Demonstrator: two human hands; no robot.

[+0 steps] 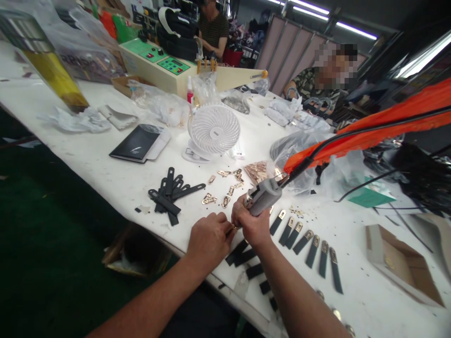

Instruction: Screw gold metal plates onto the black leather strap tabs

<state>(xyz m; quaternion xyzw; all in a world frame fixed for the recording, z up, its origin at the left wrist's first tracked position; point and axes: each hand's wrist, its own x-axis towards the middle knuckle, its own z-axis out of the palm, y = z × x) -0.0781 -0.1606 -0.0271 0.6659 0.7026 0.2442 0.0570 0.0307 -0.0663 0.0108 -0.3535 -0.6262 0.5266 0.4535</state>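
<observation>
My right hand (255,227) is wrapped round a grey powered screwdriver (266,195), tilted, with a dark cable (313,155) running from its end. My left hand (209,237) is pinched close beside it, on a small gold-coloured metal fitting (234,226) mostly hidden by the fingers. Beyond my hands lie loose gold-coloured fittings (226,202) and a bag of more of them (256,172). Left of these is a pile of black straps (169,195) with holed ends. Black straps with gold-coloured ends (312,251) lie in a row to the right, partly behind my right forearm.
A white fan (214,131) and a black notebook (136,143) stand farther back on the white table (95,169). An open cardboard box (401,263) is at the right. Orange cloth (369,122) hangs along the cable. Two people sit beyond the table.
</observation>
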